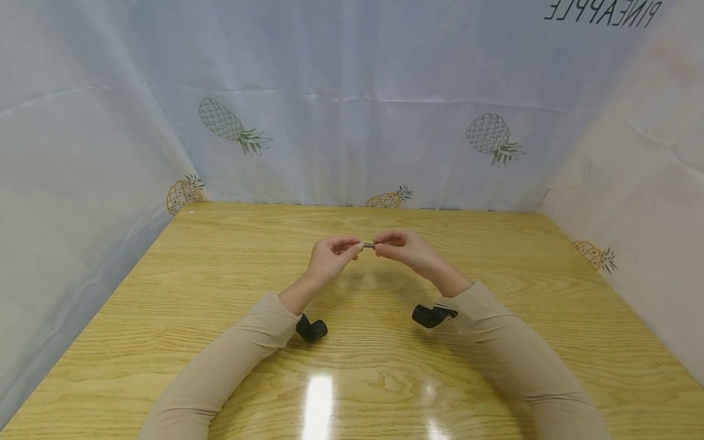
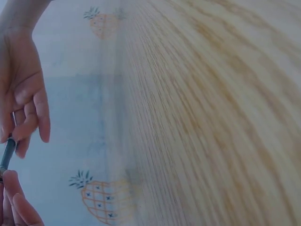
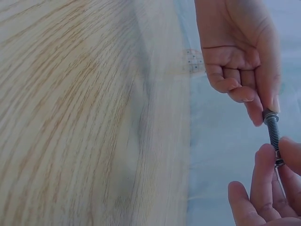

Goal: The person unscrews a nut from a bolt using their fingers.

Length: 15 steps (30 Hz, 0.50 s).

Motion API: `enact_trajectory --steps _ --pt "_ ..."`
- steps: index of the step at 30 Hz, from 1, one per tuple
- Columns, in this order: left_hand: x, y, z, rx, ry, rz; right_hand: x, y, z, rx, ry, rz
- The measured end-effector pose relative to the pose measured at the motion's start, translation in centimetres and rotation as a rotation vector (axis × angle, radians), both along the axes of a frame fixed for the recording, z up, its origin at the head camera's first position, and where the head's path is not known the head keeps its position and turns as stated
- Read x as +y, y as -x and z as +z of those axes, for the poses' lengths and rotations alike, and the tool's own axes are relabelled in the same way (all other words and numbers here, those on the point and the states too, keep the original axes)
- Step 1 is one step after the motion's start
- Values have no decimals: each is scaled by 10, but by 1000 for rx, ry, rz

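Observation:
A metal bolt [image 1: 368,245] is held level between the two hands, above the far part of the table. My left hand [image 1: 329,256] pinches its head end between thumb and fingers. From the other side my right hand [image 1: 409,252] pinches the far end. Closer up in the right wrist view, the threaded shank [image 3: 273,133] shows between the left hand [image 3: 240,52] and the right hand [image 3: 268,202]. A dark ring that looks like a nut [image 3: 279,162] sits at the right fingertips, partly covered by them. In the left wrist view the bolt [image 2: 7,153] is cut by the frame edge.
A wood-grain table [image 1: 220,256] lies below the hands. Pale curtains [image 1: 341,146] printed with pineapples stand behind it and at both sides. Black angled devices [image 1: 311,330] sit by the sleeve cuffs, one at each wrist.

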State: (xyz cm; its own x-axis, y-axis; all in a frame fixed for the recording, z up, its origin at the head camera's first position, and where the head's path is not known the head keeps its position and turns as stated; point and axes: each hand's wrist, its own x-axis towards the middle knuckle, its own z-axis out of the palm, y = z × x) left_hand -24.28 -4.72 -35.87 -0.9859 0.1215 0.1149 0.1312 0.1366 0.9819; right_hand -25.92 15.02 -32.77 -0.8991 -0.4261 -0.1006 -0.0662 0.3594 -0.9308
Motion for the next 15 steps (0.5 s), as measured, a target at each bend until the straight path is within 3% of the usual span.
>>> enact_trajectory --steps 7,15 --pt "0 -2 1 3 7 -5 -1 0 0 -20 -3 -51" --pt "0 -1 0 -5 -4 -3 -1 -2 1 -22 18 -56"
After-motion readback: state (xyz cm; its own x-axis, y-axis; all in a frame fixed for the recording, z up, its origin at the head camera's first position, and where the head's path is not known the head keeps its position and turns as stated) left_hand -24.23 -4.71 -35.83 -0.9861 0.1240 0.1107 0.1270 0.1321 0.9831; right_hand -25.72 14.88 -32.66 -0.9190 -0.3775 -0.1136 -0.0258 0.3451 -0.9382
